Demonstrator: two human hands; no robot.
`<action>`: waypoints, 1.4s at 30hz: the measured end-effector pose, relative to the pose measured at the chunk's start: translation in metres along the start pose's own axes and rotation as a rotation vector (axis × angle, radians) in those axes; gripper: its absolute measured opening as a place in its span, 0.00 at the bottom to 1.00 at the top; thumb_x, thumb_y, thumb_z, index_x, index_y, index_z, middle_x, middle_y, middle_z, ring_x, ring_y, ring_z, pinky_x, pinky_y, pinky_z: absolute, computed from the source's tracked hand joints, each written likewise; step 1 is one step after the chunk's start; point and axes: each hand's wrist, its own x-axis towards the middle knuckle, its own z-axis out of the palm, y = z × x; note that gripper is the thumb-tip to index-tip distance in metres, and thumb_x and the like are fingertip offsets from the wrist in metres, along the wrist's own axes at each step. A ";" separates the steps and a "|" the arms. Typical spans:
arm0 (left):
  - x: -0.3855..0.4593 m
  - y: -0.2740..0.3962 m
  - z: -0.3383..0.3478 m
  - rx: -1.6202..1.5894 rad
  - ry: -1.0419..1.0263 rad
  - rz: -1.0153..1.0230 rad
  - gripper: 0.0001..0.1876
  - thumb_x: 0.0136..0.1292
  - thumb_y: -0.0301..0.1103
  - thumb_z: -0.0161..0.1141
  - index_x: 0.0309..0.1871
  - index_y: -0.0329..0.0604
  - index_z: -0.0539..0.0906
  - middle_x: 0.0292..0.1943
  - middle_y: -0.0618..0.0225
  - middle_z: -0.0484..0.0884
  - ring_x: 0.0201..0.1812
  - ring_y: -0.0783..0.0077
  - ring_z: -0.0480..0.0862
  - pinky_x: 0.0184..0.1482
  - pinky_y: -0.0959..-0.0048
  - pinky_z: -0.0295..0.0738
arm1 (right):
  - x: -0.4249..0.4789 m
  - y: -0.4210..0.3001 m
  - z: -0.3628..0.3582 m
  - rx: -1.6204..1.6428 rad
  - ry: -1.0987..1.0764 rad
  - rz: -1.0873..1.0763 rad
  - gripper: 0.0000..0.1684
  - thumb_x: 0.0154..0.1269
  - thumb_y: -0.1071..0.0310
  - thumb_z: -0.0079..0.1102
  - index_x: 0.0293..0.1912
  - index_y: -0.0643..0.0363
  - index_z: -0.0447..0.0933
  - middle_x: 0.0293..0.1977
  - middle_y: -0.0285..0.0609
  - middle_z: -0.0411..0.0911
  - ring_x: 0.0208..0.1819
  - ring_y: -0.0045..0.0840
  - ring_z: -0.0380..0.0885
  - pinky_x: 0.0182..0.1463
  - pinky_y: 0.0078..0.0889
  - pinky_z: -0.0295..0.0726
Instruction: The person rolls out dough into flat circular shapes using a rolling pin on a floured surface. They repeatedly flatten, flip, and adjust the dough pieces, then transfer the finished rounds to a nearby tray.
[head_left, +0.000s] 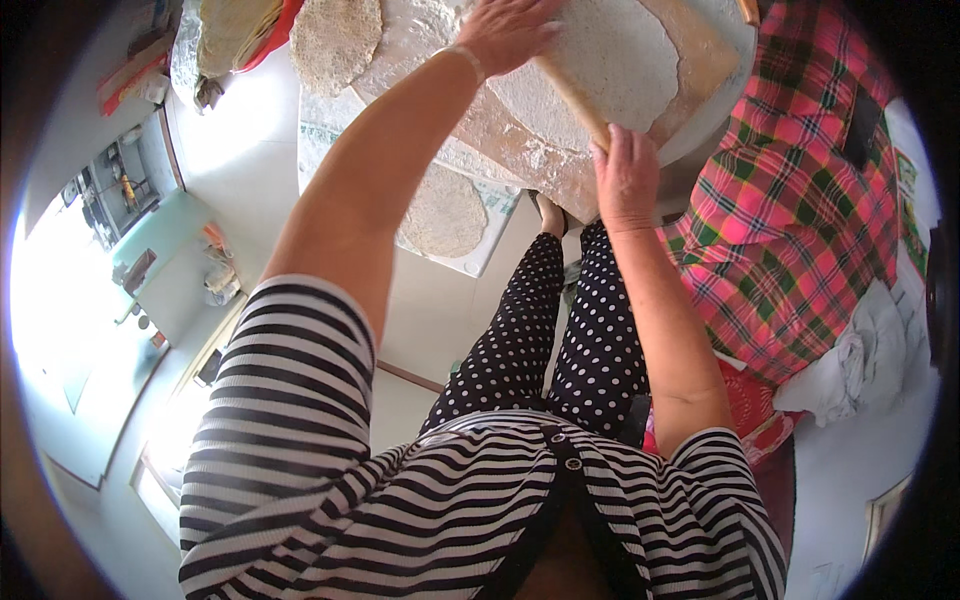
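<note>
A wooden rolling pin (574, 103) lies slantwise across a large, thin sheet of dough (634, 64) on a floured wooden board (487, 142). My right hand (628, 176) grips the pin's near end, its fingers curled over the wood. Over the far end is my left hand (510, 34), with its fingers spread and a pale band at the wrist; its palm and that end of the pin are hidden, so its hold cannot be told. Another flat round of dough (337, 45) rests at the board's left edge, partly cut off by the frame.
Below the table's left side, a dough round (444, 214) lies on a white foam lid (487, 251). Stacked flat sheets (232, 34) sit at the upper left in plastic and red wrapping. Plaid cloth (780, 202) covers something at right, beside the round table (701, 124).
</note>
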 end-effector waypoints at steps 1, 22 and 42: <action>-0.019 0.001 0.003 -0.122 0.020 -0.090 0.29 0.77 0.48 0.52 0.76 0.50 0.68 0.79 0.60 0.61 0.80 0.57 0.57 0.79 0.49 0.50 | -0.011 -0.010 0.009 -0.010 0.005 0.016 0.25 0.60 0.63 0.72 0.54 0.55 0.73 0.41 0.43 0.74 0.43 0.40 0.76 0.49 0.45 0.77; -0.093 0.021 0.009 -0.270 0.101 -0.356 0.31 0.80 0.53 0.43 0.80 0.49 0.60 0.81 0.60 0.57 0.82 0.55 0.53 0.81 0.48 0.44 | -0.019 -0.011 0.023 -0.190 0.010 -0.074 0.32 0.66 0.51 0.64 0.66 0.48 0.72 0.64 0.46 0.70 0.60 0.43 0.73 0.61 0.55 0.70; -0.127 -0.026 0.007 -0.174 -0.127 -0.228 0.34 0.77 0.52 0.50 0.81 0.48 0.58 0.82 0.65 0.55 0.83 0.61 0.50 0.82 0.50 0.42 | -0.035 -0.070 0.049 -0.087 -0.010 -0.044 0.28 0.69 0.63 0.63 0.66 0.57 0.71 0.50 0.42 0.77 0.45 0.33 0.78 0.46 0.41 0.77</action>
